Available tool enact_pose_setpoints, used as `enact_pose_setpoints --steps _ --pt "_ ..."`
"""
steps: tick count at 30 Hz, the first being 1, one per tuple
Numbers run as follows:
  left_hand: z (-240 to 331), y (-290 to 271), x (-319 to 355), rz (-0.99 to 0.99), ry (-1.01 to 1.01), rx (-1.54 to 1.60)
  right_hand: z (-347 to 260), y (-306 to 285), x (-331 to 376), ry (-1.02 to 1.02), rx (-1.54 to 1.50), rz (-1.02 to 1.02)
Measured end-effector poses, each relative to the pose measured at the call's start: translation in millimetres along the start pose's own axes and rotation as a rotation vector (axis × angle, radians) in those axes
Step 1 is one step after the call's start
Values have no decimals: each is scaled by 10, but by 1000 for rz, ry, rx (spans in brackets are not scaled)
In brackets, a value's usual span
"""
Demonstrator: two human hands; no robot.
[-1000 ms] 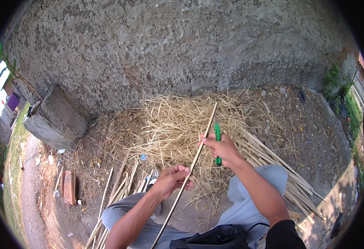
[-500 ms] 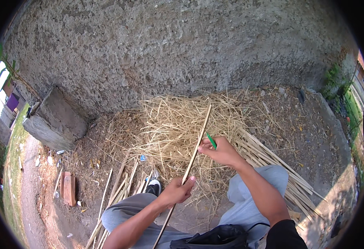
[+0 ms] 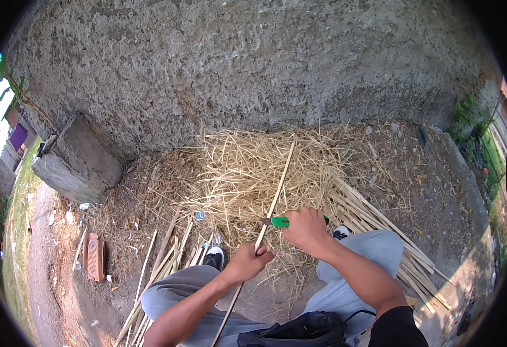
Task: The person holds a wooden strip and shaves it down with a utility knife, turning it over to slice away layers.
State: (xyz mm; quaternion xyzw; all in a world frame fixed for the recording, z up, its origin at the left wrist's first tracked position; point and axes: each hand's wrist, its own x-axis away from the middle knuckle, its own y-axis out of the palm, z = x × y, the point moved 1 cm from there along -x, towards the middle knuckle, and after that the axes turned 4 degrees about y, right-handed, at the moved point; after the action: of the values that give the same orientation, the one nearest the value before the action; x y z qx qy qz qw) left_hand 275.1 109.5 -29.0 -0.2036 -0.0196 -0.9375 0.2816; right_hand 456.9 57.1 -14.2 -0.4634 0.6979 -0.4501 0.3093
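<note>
My left hand [image 3: 250, 263] is closed around a long, thin bamboo strip [image 3: 278, 188], which slants from beside my left leg up over a heap of shavings [image 3: 247, 168]. In my right hand [image 3: 306, 230] is a green utility knife [image 3: 280, 222], gripped by its handle. Its dark blade lies across the strip, just above my left hand. Whether the edge cuts into the strip I cannot tell.
Bamboo strips [image 3: 380, 225] lie in a bundle beyond my right knee, and more strips [image 3: 161, 260] lie by my left leg. A reddish brick [image 3: 95, 258] is on the ground at left. A concrete block [image 3: 80, 162] stands against the rough wall [image 3: 253, 63]. A black bag [image 3: 299, 331] rests at my lap.
My right hand has come down and turned over, bringing the green knife from upright to lying crosswise with its blade at the strip. The left hand keeps its grip, nearly in the same place.
</note>
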Motion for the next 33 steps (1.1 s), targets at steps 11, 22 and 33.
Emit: enact_pose_setpoints --steps 11,22,33 --pt "253 129 245 223 206 -476 -62 46 -116 43 -69 68" --pt "-28 199 412 83 56 -561 525 221 -629 292 81 63" --pt "-126 59 445 1 -60 -627 1039 720 -847 329 183 99"
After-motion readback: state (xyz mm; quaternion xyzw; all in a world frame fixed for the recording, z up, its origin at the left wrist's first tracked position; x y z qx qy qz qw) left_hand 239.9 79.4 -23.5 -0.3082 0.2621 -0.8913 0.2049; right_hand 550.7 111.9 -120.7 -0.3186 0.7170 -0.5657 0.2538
